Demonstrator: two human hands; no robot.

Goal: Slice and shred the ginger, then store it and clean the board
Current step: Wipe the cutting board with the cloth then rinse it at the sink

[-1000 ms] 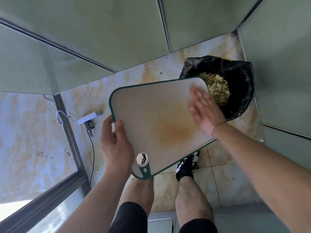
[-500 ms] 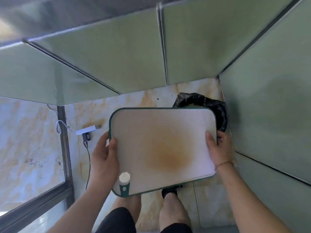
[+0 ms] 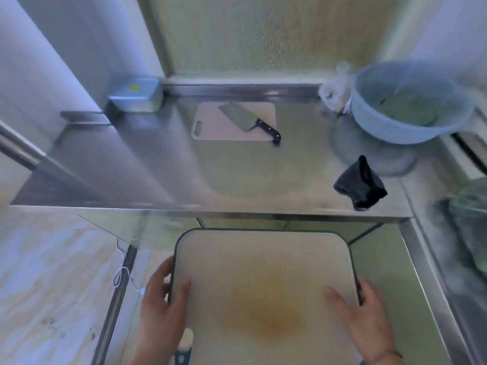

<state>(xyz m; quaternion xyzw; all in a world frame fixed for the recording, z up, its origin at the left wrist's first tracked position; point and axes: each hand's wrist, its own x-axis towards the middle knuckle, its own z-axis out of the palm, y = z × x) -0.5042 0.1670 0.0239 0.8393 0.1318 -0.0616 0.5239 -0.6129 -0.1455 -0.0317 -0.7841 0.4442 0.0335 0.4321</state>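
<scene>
The big cutting board (image 3: 263, 293), green-rimmed and stained yellow-brown in its middle, is held level in the air in front of the near edge of the steel surface (image 3: 163, 164), below the height of its top. The left hand (image 3: 162, 304) grips the board's left edge, thumb on top and fingers curled under. The right hand (image 3: 361, 314) clasps the right edge the same way.

On the surface, near the back edge, a smaller board (image 3: 210, 127) carries a cleaver (image 3: 249, 121). A lidded metal box (image 3: 135, 95) sits at the back left corner, a blue basin (image 3: 411, 104) at the back right, and a black cloth (image 3: 359, 183) near the front right.

No ginger shows on either board, so storing looks done and washing the stained board seems to remain.

Risks from here:
- The board's far rim could knock the surface's front edge if it goes forward without being raised first.
- If it is set down far back, it could shove the cleaver.
- The stain looks damp; a wet rim could slip from either grasp.
</scene>
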